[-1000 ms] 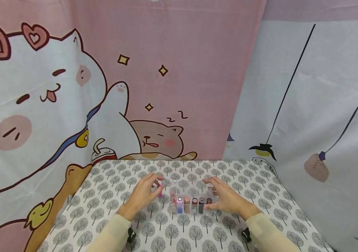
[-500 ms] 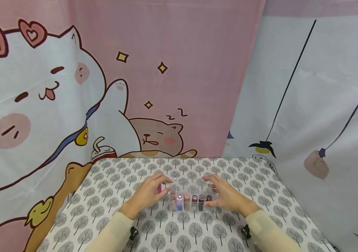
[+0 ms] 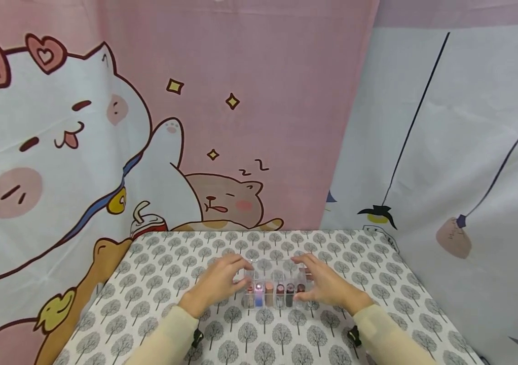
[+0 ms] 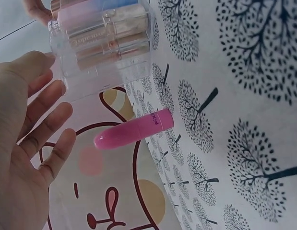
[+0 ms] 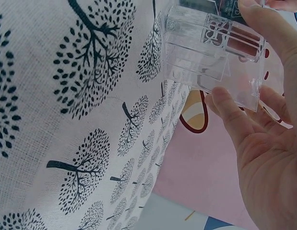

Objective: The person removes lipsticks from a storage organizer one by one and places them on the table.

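A clear lipstick organizer (image 3: pixel 261 274) stands between my hands, with several tubes in its front row. Among them are a purple-blue tube (image 3: pixel 259 295), a peach tube (image 3: pixel 269 294) and a dark tube (image 3: pixel 290 296). My left hand (image 3: pixel 220 280) holds the organizer's left end, thumb in front and fingertips toward the back corner. At the right end, my right hand (image 3: pixel 326 285) grips with its thumb at the front and fingers behind. A pink lipstick tube (image 4: pixel 134 129) stands upright on the cloth beside my left fingers; the left hand hides it in the head view.
A white cloth with grey tree prints (image 3: pixel 282 334) covers the table. Behind it hangs a pink and white backdrop (image 3: pixel 282 126) with cartoon animals, reaching down to the table's far edge. Empty compartments (image 5: pixel 191 62) show at the organizer's back.
My left hand has moved right, away from the pink tube and onto the organizer's left end. The tube has gone out of sight behind that hand. My right hand stays in place.
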The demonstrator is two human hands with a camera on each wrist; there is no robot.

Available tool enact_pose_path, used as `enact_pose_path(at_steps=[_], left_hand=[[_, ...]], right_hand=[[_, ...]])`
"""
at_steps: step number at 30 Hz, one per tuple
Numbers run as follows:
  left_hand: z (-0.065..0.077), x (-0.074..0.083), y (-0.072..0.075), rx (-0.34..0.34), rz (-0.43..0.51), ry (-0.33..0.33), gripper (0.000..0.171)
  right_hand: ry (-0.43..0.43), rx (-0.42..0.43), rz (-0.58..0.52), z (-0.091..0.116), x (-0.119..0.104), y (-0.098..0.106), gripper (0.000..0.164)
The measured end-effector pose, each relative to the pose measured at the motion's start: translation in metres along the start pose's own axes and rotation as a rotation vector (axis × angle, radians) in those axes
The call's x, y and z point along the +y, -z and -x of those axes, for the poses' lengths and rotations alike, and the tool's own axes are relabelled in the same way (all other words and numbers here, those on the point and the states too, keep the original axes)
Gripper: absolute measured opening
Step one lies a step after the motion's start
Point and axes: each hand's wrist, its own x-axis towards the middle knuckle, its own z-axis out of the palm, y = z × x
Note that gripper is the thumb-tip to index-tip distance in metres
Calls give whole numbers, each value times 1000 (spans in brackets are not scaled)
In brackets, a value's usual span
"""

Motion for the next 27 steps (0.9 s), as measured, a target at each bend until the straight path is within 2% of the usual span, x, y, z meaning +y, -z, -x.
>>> enact_pose_path(at_steps=[9, 19, 27], left_hand=[[-1, 3, 0, -54, -12, 12, 23], [-4, -4, 3, -131, 108, 34, 22], [-5, -6, -1, -169, 128, 49, 25]], right_hand=[[-3, 5, -21, 1, -1, -3, 108], [9, 12, -4, -2, -2, -1, 108], [-3, 7, -24, 0, -1, -1, 109]])
